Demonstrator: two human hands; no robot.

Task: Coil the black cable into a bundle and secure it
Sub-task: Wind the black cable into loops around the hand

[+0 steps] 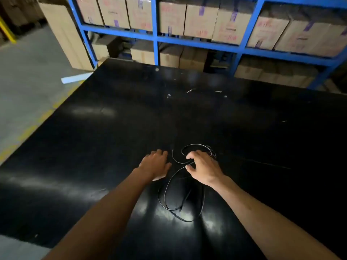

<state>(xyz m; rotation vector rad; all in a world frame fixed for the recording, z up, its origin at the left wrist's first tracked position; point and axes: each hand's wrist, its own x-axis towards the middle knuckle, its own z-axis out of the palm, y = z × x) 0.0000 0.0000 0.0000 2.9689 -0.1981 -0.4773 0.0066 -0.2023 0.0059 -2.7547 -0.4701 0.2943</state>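
Note:
A thin black cable (166, 192) lies in loose loops on the glossy black table (93, 147), hard to tell from the dark surface. One small loop curves beyond my right hand and larger loops spread toward me between my forearms. My right hand (203, 167) rests on the cable with thumb and forefinger pinching a strand. My left hand (155, 164) lies palm down on the table just left of the loops, fingers spread, holding nothing.
Small white scraps (189, 91) lie further back on the table. Behind it stands a blue shelf rack (155, 40) full of cardboard boxes (201, 21). The concrete floor (28, 81) with a yellow line runs along the table's left edge.

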